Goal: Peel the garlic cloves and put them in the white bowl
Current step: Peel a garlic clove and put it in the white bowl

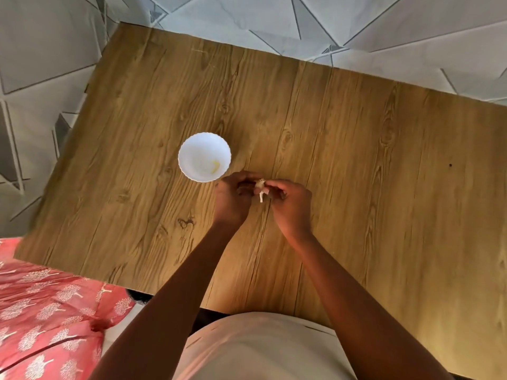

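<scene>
Left hand (231, 197) and right hand (289, 200) each hold a curled-finger grip on the garlic clove (260, 185) between them.

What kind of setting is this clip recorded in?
Likely a home room: a wood-grain table against geometric-patterned wall covering, with a red printed bedspread beside it.

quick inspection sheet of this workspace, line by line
surface: wooden table, bare grain, a small dark speck near the right side
job's things: white bowl left of the hands, a pale yellowish bit inside; garlic clove held above the table, a strip of skin hanging down
clutter: nothing seen
hands: left hand and right hand both pinch the garlic clove between them
cables: nothing seen
surroundings: grey patterned floor; red printed cloth at lower left
</scene>
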`<state>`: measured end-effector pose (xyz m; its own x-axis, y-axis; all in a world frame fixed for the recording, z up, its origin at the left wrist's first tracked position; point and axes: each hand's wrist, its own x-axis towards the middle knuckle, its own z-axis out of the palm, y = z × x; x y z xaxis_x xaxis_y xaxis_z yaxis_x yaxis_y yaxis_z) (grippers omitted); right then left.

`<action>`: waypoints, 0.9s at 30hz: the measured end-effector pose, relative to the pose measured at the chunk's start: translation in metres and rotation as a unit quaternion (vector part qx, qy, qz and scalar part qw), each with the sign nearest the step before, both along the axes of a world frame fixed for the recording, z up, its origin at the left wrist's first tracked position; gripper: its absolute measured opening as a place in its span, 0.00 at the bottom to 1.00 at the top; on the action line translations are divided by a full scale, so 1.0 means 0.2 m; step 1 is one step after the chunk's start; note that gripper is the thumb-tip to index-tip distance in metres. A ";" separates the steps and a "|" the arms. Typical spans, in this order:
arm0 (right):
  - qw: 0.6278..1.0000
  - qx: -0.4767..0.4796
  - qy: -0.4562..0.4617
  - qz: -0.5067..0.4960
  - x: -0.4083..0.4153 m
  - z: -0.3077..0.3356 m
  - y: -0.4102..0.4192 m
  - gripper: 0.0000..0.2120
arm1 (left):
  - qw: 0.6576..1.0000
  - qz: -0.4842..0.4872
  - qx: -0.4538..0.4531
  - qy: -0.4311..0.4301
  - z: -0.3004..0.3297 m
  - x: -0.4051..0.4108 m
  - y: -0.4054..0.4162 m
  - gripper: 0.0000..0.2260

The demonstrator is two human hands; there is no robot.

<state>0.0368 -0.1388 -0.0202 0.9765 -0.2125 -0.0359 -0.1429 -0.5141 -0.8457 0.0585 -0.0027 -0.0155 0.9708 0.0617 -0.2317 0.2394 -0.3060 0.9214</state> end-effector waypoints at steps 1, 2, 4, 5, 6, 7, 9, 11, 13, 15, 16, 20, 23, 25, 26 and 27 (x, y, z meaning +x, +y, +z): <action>1.000 0.009 0.004 0.000 0.00 0.00 0.00 0.10 | 1.000 0.000 -0.014 0.009 0.00 0.00 0.01 0.14; 1.000 0.016 0.005 0.000 0.00 0.01 0.01 0.10 | 1.000 0.000 -0.025 0.014 0.00 0.00 0.02 0.14; 0.999 0.031 0.009 -0.004 0.00 0.02 0.01 0.09 | 0.999 -0.006 -0.041 0.014 -0.01 0.00 0.04 0.14; 0.999 0.038 0.012 -0.007 0.00 0.02 0.01 0.09 | 0.999 -0.010 -0.048 0.014 -0.01 0.00 0.05 0.14; 0.999 0.046 0.017 -0.009 0.00 0.02 0.01 0.09 | 0.999 -0.012 -0.051 0.014 -0.01 0.00 0.05 0.14; 0.998 0.056 0.022 -0.013 0.00 0.02 0.02 0.08 | 0.998 -0.013 -0.053 0.016 -0.01 0.00 0.05 0.14; 0.997 0.070 0.028 -0.021 0.01 0.03 0.02 0.08 | 0.998 -0.017 -0.057 0.015 -0.01 0.01 0.06 0.14; 0.996 0.080 0.035 -0.027 0.01 0.03 0.01 0.07 | 0.998 -0.024 -0.053 0.004 -0.02 0.02 0.06 0.14; 0.995 0.086 0.046 -0.027 0.01 0.02 0.01 0.07 | 0.998 -0.028 -0.053 -0.003 -0.02 0.01 0.07 0.14; 0.994 0.095 0.057 -0.025 0.01 0.03 0.01 0.08 | 0.998 -0.030 -0.059 -0.008 -0.02 0.01 0.07 0.14; 0.992 0.103 0.061 -0.024 0.01 0.03 0.01 0.08 | 0.997 -0.031 -0.063 -0.009 -0.02 0.01 0.07 0.14; 0.990 0.127 0.065 -0.024 0.02 0.05 0.02 0.08 | 0.997 -0.043 -0.066 -0.021 -0.04 0.00 0.08 0.13; 0.990 0.125 0.063 -0.019 0.02 0.05 0.01 0.08 | 0.997 -0.048 -0.055 -0.030 -0.04 0.00 0.08 0.12; 0.990 0.127 0.064 -0.022 0.01 0.05 0.01 0.08 | 0.996 -0.051 -0.055 -0.039 -0.04 0.00 0.08 0.12; 0.989 0.130 0.066 -0.026 0.01 0.05 0.00 0.08 | 0.996 -0.053 -0.054 -0.042 -0.04 0.00 0.07 0.13; 0.988 0.133 0.070 -0.028 0.01 0.04 0.00 0.10 | 0.996 -0.053 -0.052 -0.046 -0.04 0.00 0.08 0.13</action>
<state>0.0387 -0.1389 -0.0123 0.9450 -0.2308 -0.2316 -0.2898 -0.2635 -0.9201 0.0594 0.0125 -0.0231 0.9880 -0.0614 -0.1416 0.1243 -0.2270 0.9659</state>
